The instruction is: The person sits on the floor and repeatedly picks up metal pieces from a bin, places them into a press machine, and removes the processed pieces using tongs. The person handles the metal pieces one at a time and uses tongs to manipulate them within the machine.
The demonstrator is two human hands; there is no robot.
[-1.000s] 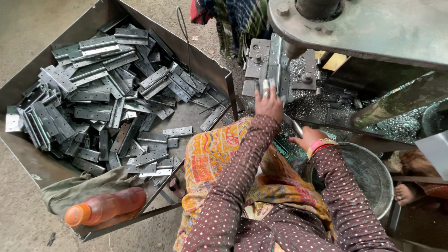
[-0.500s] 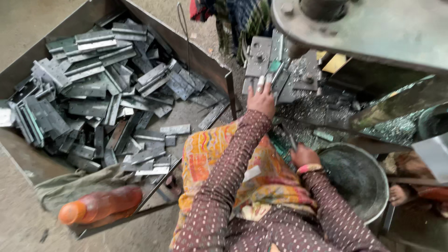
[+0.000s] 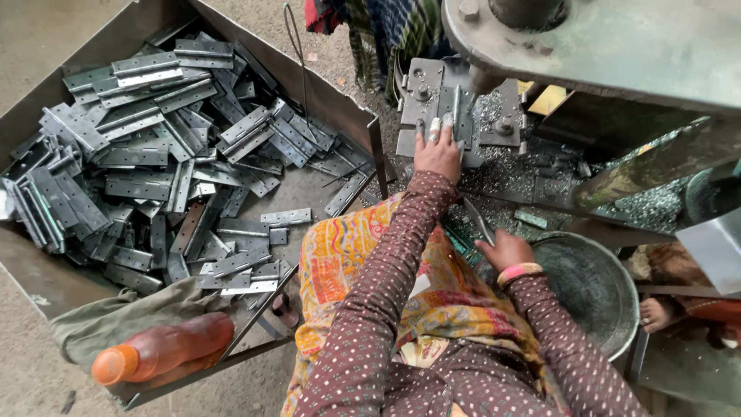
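Bare concrete floor [image 3: 46,31] surrounds a workshop corner, where a heavy grey press [image 3: 617,38] overhangs a metal jig block [image 3: 432,93] bolted beneath it. Taking that jig block as the landmark: the left hand [image 3: 437,151] now lies flat on the block's near face, fingers [image 3: 434,130] spread and pressing a narrow hinge plate [image 3: 455,108] upright against it. A second ago this hand was only arriving at the block, so the plate has since been seated under the press. The right hand [image 3: 505,249], below and to the right of the block, has dropped back toward the lap and is closed loosely round a thin metal strip [image 3: 478,222]; earlier it sat higher, nearer the block.

Left of the block stands a big sheet-metal tray [image 3: 309,100], heaped with grey hinge leaves [image 3: 154,154] lying every way, thickest at its far left and thinning toward the block. At the tray's near corner, farthest from the block, lies an orange plastic bottle [image 3: 162,349] on a folded greenish cloth [image 3: 100,320]. Below and right of the block is a round dark metal pan [image 3: 594,286]; what it holds I cannot tell. Metal shavings [image 3: 532,166] litter the bed just right of the block. Another person's hand [image 3: 656,313] shows beyond the pan.
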